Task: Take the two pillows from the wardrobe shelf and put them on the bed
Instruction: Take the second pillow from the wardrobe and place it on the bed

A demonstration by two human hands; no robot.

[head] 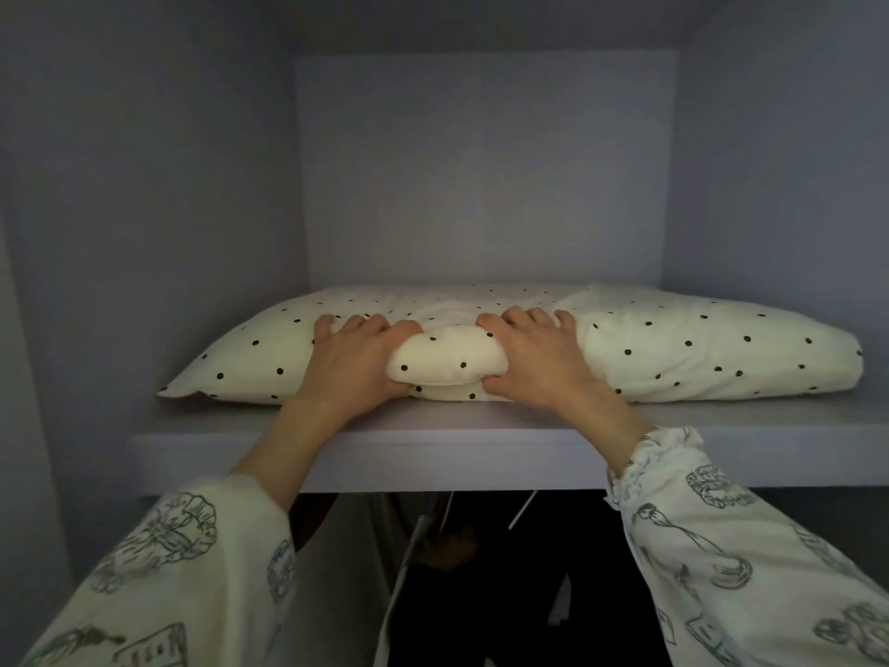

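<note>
A cream pillow with black dots (673, 349) lies flat on the white wardrobe shelf (365, 450), spanning most of its width. My left hand (356, 358) and my right hand (534, 358) grip its front edge near the middle, fingers over the top and thumbs underneath, bunching the fabric into a bulge between them. Only one pillow shows; I see no second one. The bed is out of view.
The shelf compartment has pale side walls and a back panel, with tall room above the pillow. Below the shelf hang dark clothes (481, 594) and a white hanger (522, 510). My patterned sleeves fill the lower corners.
</note>
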